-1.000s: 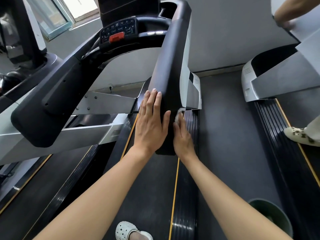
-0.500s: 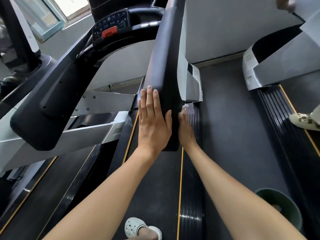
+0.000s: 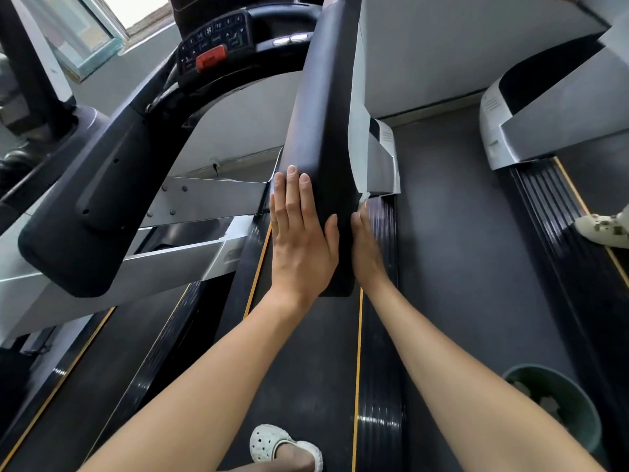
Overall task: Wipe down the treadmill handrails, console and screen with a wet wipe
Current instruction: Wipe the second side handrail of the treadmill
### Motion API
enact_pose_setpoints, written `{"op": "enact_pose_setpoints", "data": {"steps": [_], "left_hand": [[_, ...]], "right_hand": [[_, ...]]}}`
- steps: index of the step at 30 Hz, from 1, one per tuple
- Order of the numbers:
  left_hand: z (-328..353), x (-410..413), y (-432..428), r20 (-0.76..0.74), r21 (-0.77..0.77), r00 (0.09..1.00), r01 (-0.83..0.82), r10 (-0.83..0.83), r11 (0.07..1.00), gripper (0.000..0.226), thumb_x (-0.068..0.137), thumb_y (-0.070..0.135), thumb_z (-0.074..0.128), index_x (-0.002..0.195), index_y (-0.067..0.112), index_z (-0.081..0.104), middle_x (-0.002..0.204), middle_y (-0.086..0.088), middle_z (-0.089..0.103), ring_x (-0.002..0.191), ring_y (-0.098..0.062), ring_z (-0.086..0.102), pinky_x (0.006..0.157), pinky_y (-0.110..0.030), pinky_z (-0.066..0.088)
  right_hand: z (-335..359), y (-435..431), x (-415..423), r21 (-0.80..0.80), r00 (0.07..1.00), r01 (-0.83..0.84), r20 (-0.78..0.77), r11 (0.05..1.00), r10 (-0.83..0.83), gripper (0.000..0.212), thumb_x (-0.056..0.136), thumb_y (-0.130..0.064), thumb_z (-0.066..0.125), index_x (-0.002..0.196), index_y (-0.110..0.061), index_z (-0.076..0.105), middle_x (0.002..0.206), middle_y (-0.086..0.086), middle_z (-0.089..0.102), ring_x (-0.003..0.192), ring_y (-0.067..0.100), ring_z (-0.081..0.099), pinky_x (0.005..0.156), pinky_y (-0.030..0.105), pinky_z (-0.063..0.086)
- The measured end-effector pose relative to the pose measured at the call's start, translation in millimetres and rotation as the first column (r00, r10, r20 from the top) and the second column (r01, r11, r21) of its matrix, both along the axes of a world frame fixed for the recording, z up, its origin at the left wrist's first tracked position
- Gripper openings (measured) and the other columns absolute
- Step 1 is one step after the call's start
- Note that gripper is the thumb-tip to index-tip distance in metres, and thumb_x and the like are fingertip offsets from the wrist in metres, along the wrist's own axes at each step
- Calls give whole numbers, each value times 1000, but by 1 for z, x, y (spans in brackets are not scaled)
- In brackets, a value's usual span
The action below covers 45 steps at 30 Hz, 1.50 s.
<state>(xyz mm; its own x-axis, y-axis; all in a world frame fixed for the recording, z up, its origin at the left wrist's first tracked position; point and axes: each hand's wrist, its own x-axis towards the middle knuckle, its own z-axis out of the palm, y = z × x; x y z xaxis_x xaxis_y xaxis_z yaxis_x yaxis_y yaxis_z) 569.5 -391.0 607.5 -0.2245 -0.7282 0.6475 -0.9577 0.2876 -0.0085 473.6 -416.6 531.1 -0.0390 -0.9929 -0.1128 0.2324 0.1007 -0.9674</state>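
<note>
1. A person stands on a treadmill belt point(image 3: 306, 362), both bare arms stretched forward to the black right handrail point(image 3: 323, 114).
2. The left hand point(image 3: 303, 240) lies flat on the inner face of that handrail near its lower end, fingers straight and close together, holding nothing.
3. The right hand point(image 3: 367, 250) lies against the outer side of the same handrail. Its visible fingers are straight and press a wet wipe point(image 3: 363, 198) to the rail. Only a small white corner of the wipe shows, at the fingertips.
4. The console point(image 3: 218, 42) sits further ahead between the rails, with dark keys and a red button point(image 3: 211, 57). Neither hand touches it.
5. The left handrail point(image 3: 85, 199) runs well apart from both hands.
6. A white clog point(image 3: 272, 441) shows on the belt below.
7. A green bin point(image 3: 578, 413) stands on the floor to the right, beside a neighbouring treadmill point(image 3: 544, 107).
</note>
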Motion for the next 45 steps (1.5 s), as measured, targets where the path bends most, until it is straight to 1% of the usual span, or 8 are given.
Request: {"op": "enact_pose_setpoints", "data": {"steps": [8, 15, 22, 28, 31, 36, 41, 45], "left_hand": [[-1, 1, 0, 2, 4, 1000, 8, -8, 1000, 65, 109, 29, 39, 158, -10, 19, 166, -29, 15, 157, -43, 8, 126, -56, 18], [7, 2, 6, 0, 30, 1000, 14, -14, 999, 66, 109, 32, 44, 159, -6, 22, 168, -24, 17, 158, -38, 8, 125, -54, 21], [16, 7, 13, -72, 74, 993, 100, -94, 992, 60, 109, 26, 41, 159, -3, 25, 169, -19, 19, 159, -33, 9, 125, -52, 23], [18, 10, 14, -143, 91, 984, 117, -103, 989, 56, 109, 22, 40, 160, 2, 27, 169, -13, 22, 159, -27, 10, 125, -52, 24], [18, 9, 14, -161, 88, 982, 116, -100, 989, 56, 109, 21, 42, 160, 3, 26, 169, -13, 21, 159, -27, 10, 125, -52, 24], [19, 11, 16, -179, 93, 973, 164, -145, 982, 56, 110, 18, 47, 160, 3, 27, 169, -13, 21, 159, -28, 11, 125, -51, 24], [19, 9, 15, -196, 87, 973, 137, -118, 987, 54, 110, 22, 42, 159, 3, 31, 169, -11, 24, 159, -26, 13, 125, -49, 27], [20, 10, 14, -184, 77, 975, 140, -124, 987, 54, 109, 21, 43, 158, 2, 32, 168, -12, 25, 159, -28, 14, 125, -48, 25]], "right_hand": [[40, 8, 1, -210, 999, 52, 19, 976, -50, 55, 109, -50, 33, 161, -36, 24, 167, -22, 20, 154, -3, 9, 129, 38, 9], [35, 17, -4, -82, 1000, -10, 7, 997, 11, 58, 107, -53, 33, 162, -38, 22, 167, -18, 23, 151, -1, 20, 129, 39, 15], [85, 24, -1, -296, 999, -11, -41, 955, -1, 51, 110, -38, 37, 161, -31, 31, 166, -18, 25, 151, -8, 15, 129, 31, 10], [53, 42, 2, -220, 998, 30, -43, 975, -40, 47, 112, -35, 34, 158, -40, 31, 159, -28, 29, 144, -14, 23, 125, 23, 20], [64, 45, 4, -170, 997, 55, -36, 984, -62, 45, 112, -32, 35, 157, -33, 36, 160, -18, 37, 136, -15, 30, 121, 18, 24], [84, 41, 10, -285, 994, 92, -35, 954, -106, 44, 112, -23, 37, 155, -22, 43, 161, -6, 40, 148, 0, 32, 124, 23, 23], [47, 46, 8, -244, 984, 123, -98, 962, -151, 43, 110, -21, 38, 152, -25, 49, 155, -4, 50, 145, 7, 42, 122, 36, 34], [53, 43, 7, -189, 985, 149, -62, 971, -164, 39, 111, -27, 42, 148, -28, 53, 147, -14, 55, 131, -4, 50, 112, 23, 39]]}}
